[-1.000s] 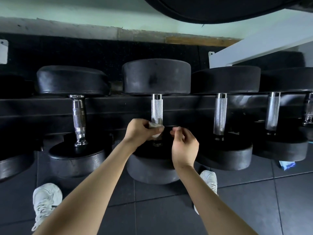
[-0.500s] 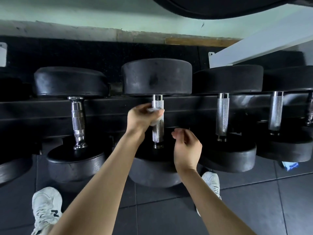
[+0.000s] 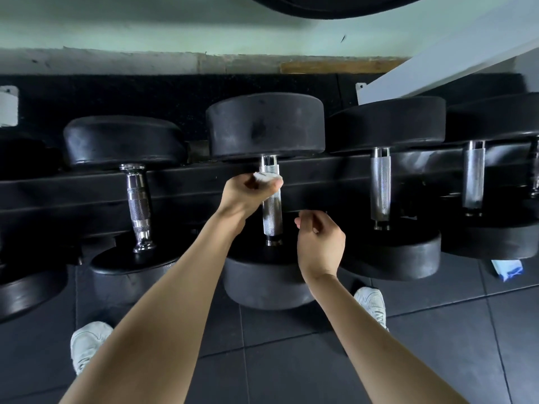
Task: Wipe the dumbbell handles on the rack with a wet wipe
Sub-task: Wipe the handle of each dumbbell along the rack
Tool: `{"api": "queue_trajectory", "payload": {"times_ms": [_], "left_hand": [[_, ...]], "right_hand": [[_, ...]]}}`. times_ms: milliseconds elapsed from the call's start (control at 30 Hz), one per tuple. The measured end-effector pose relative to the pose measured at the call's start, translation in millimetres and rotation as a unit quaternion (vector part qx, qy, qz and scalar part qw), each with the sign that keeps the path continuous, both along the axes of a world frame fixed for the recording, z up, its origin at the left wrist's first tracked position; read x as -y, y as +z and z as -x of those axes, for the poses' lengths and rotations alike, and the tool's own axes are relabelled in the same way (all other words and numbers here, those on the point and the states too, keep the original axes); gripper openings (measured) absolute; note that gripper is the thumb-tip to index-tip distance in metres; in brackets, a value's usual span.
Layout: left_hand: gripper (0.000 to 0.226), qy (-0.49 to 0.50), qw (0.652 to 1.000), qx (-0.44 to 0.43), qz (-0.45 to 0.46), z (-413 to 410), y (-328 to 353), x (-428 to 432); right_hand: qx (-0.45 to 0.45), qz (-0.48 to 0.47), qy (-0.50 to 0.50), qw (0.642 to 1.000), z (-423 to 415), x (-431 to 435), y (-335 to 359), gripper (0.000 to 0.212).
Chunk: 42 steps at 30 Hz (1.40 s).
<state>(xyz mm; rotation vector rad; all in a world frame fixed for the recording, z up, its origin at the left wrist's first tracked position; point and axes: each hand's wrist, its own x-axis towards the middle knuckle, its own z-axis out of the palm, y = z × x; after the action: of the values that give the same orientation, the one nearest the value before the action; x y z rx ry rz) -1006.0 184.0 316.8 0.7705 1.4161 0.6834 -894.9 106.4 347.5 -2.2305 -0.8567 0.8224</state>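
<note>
Black dumbbells lie in a row across the black rack, their knurled steel handles running away from me. My left hand wraps the upper part of the middle handle, pressing a white wet wipe against it near the far head. My right hand hovers loosely curled just right of the handle's lower end, holding nothing that I can see. More handles stand to the left and to the right.
My two white shoes stand on the dark rubber floor tiles below the rack. A blue and white packet lies on the floor under the right dumbbells. A white beam slants overhead at the upper right.
My left hand has slid the wipe up the middle handle, from its lower end to near the far head. My right hand has stayed beside the handle's lower end.
</note>
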Motion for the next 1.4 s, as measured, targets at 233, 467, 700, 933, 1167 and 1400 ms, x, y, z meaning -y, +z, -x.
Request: {"api": "queue_trajectory", "payload": {"times_ms": [233,467,700,933,1167,1400], "left_hand": [[0.013,-0.094,0.994,-0.02,0.056,3,14,10],[0.02,-0.165,0.973,-0.099,0.126,2,6,33],[0.029,-0.173,0.951,-0.241,0.091,-9,26,40],[0.014,-0.05,0.97,-0.225,0.076,1,26,53],[0.041,0.045,0.993,-0.098,0.044,-18,83,65],[0.066,-0.117,0.992,-0.043,0.027,-65,119,51]], "right_hand": [[0.018,0.013,0.0,1.0,1,0,2,0.022],[0.035,0.026,0.013,0.999,2,-1,3,0.023],[0.038,0.038,0.03,0.998,3,-1,6,0.022],[-0.17,0.023,-0.063,0.983,-12,-3,15,0.022],[-0.322,0.051,-0.077,0.942,-46,1,52,0.016],[-0.514,0.053,0.015,0.856,-88,2,92,0.032]]}}
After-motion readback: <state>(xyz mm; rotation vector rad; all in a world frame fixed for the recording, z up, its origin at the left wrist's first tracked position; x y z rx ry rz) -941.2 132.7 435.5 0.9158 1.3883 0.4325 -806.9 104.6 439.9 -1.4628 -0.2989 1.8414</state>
